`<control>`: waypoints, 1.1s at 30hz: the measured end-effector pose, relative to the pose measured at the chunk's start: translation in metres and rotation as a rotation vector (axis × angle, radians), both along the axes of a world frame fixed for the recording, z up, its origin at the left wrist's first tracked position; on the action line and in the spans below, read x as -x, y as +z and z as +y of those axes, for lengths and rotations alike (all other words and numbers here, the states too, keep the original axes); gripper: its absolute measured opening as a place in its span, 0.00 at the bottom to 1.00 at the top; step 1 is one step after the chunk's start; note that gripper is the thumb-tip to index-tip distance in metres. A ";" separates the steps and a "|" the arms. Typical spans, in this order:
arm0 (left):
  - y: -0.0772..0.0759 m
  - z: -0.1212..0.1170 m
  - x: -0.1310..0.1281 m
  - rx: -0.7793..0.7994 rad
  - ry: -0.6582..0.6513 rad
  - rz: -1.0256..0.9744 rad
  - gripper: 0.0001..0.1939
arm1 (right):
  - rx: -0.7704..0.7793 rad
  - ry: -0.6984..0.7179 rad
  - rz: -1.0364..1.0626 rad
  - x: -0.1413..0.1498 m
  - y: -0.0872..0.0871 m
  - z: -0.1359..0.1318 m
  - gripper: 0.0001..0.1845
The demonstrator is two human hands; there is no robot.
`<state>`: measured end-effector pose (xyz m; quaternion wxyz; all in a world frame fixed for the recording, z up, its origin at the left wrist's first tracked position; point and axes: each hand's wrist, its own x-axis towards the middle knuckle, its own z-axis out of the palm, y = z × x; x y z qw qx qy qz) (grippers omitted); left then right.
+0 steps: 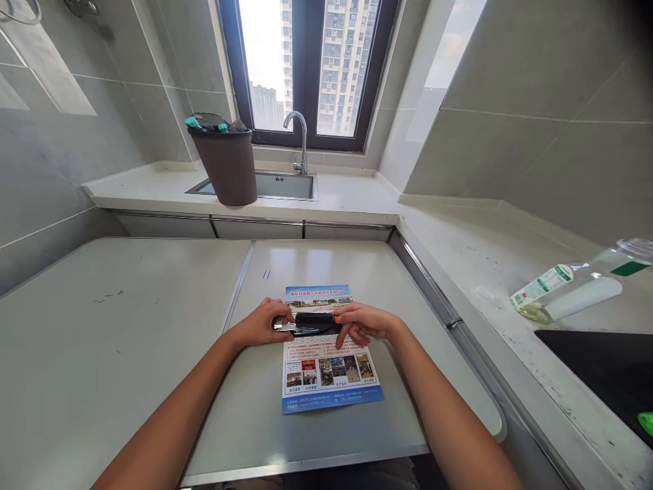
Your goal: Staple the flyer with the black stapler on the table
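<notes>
A black stapler with a silver metal part at its left end and a bit of orange at its right end is held crosswise over a printed leaflet. My left hand is closed around the stapler's left end. At the other end, my right hand grips it between thumb and fingers, the lower fingers curled over the paper. The leaflet has blue bands, red text and small photos; its middle is hidden by the stapler and my hands. It lies on the pale tabletop.
A brown bin with teal-handled things inside stands by the sink and faucet. On the right counter are a clear bottle lying tilted and a black panel. A seam crosses the tabletop left of the leaflet.
</notes>
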<state>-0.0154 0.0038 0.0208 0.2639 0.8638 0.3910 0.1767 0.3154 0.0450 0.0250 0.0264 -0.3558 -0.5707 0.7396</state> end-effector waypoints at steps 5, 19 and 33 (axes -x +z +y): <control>0.001 0.000 0.001 0.004 0.005 0.014 0.16 | -0.466 -0.177 0.071 0.006 0.007 -0.002 0.29; 0.006 -0.001 -0.002 0.245 0.244 -0.545 0.18 | -1.270 -0.290 0.288 0.046 -0.009 -0.021 0.20; -0.004 0.001 -0.006 1.066 0.219 -1.099 0.16 | -2.222 -0.003 -0.093 0.055 0.004 -0.036 0.14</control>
